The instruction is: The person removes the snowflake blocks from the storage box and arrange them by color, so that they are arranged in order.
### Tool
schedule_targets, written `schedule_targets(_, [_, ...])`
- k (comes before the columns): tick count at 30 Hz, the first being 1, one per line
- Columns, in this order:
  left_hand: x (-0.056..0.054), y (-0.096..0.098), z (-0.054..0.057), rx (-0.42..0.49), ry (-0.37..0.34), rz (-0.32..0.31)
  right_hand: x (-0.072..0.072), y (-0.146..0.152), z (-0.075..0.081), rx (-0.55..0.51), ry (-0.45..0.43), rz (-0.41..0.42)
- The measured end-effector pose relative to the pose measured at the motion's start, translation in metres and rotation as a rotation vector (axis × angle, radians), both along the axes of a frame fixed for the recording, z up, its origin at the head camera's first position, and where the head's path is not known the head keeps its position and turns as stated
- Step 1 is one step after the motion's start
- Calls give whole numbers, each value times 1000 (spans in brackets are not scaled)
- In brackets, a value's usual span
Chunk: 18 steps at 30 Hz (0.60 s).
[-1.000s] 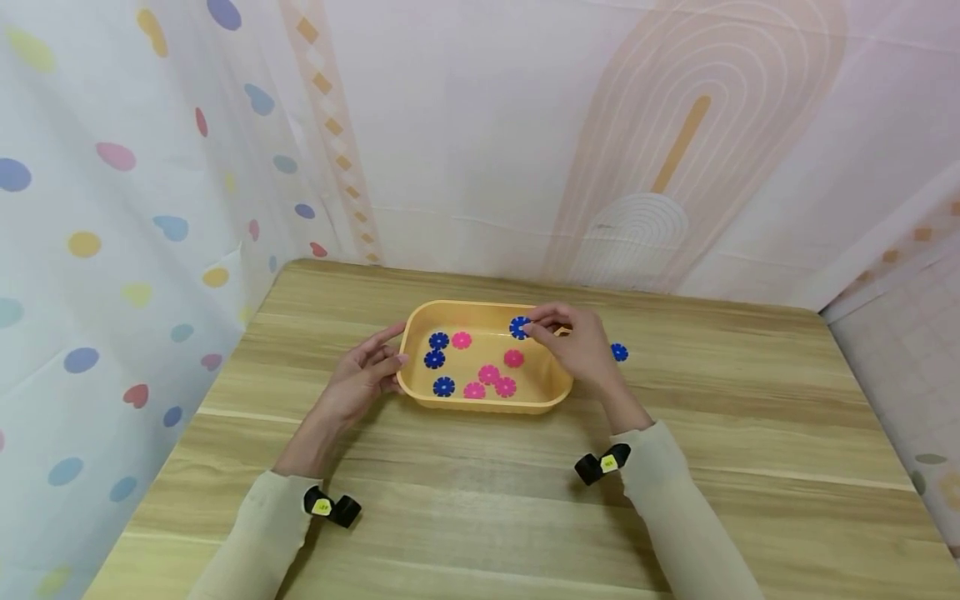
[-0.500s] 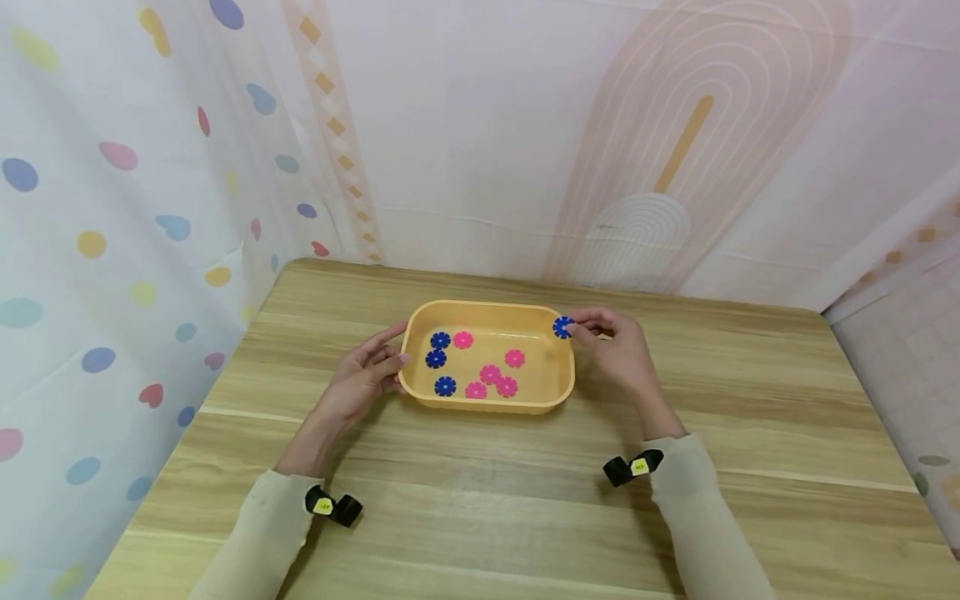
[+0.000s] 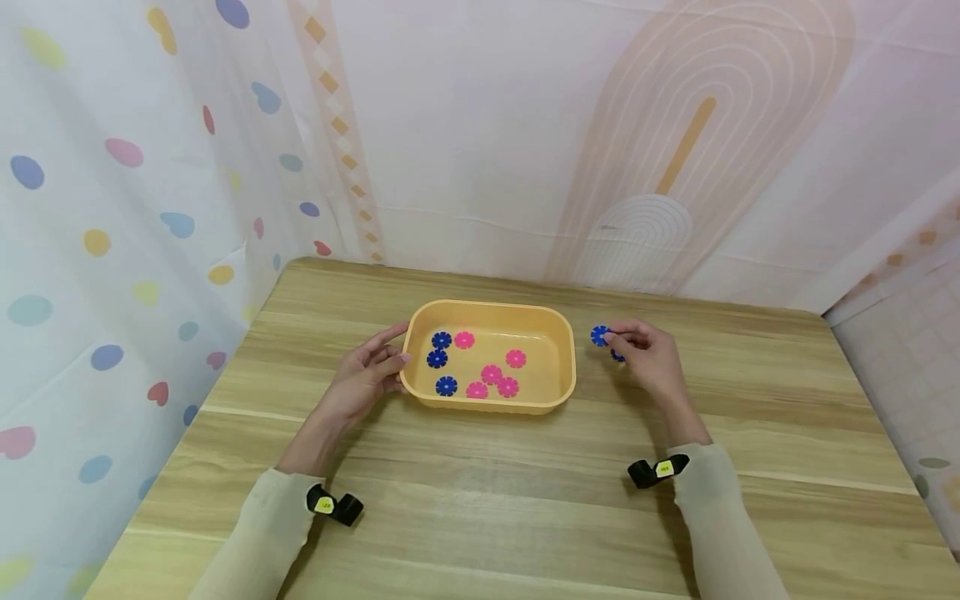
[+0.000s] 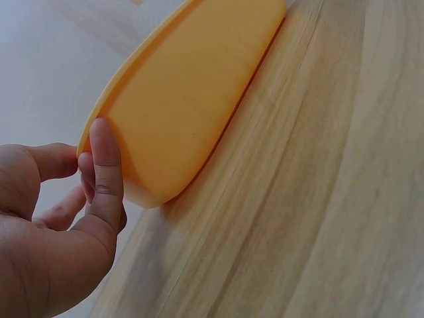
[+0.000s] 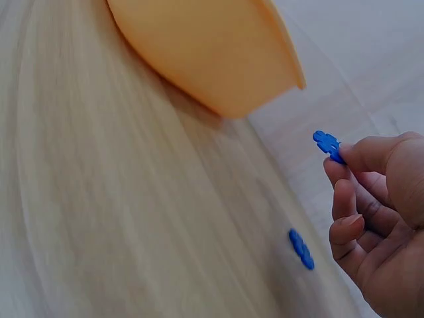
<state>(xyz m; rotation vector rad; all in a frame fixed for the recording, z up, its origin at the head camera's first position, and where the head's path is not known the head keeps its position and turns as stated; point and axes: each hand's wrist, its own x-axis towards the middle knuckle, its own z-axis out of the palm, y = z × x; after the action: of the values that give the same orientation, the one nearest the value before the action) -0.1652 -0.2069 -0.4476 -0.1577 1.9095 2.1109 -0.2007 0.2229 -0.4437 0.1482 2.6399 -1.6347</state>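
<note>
My left hand (image 3: 358, 375) grips the left end of a yellow plastic tray (image 3: 487, 406), thumb at the rim and fingers along the outer wall. Inside the tray lie several pink snowflake discs (image 3: 516, 358) and three blue ones, one of them a blue disc (image 3: 446, 386) near the front wall. To the right of the tray, my right hand (image 3: 651, 358) pinches a blue snowflake disc (image 3: 600, 335) between thumb and forefinger, held above the table. Another blue disc (image 5: 301, 249) lies on the table beneath that hand, partly hidden by it in the head view.
The wooden table (image 3: 480, 500) extends in front of the tray and to both sides. A patterned curtain (image 3: 465, 150) hangs behind the table's back edge, and a dotted one (image 3: 150, 250) hangs along the left.
My right hand has carried the pinched blue disc from over the tray out to the right, above the table. My left hand has stayed on the tray, which has not moved.
</note>
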Motion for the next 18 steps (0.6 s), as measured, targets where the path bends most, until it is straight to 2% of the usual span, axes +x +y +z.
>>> schedule_targets(18, [0,0,1,4,-11,6,4,44,-10,101,-64,-93])
